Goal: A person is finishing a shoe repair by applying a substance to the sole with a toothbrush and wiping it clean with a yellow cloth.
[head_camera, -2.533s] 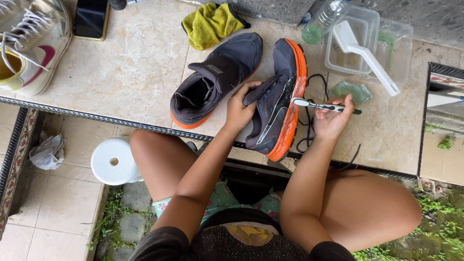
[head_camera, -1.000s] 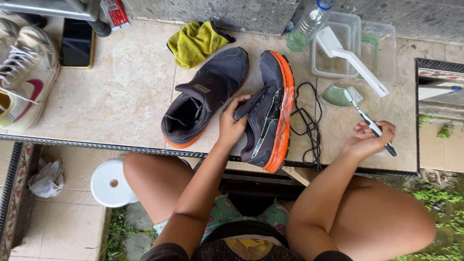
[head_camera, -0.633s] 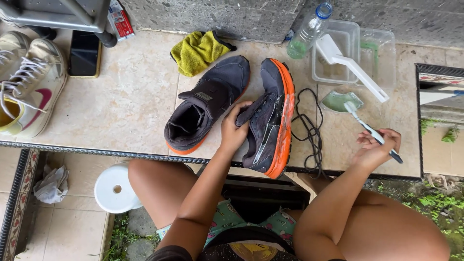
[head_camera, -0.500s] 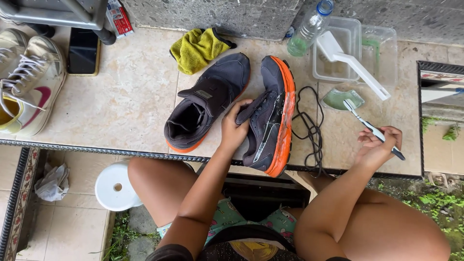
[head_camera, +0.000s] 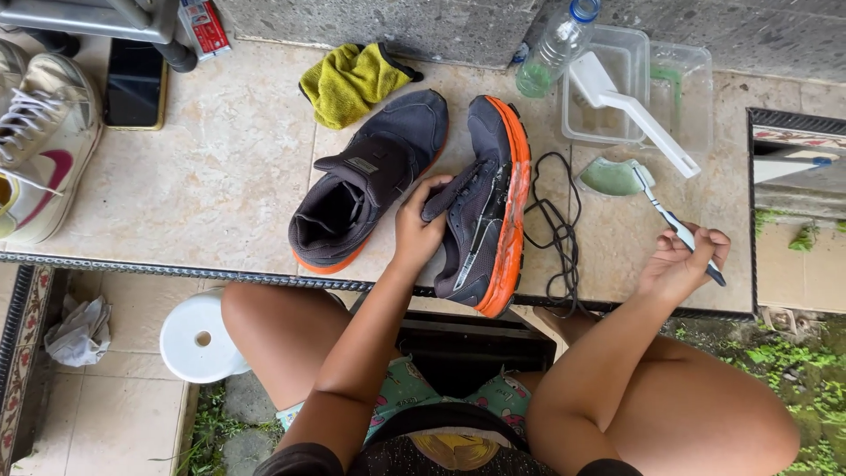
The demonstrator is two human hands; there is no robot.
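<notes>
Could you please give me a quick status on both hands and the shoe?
Left hand grips tipped dark grey orange-soled shoe. Right hand holds slim toothbrush, bristles at green soap puddle. Loose black lace between them.

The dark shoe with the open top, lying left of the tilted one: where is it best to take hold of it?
Probably at the heel collar of the dark shoe. Its opening faces up and toward the person, so fingers can hook inside from the near side. The left hand, now on the tilted shoe, is closest.
</notes>
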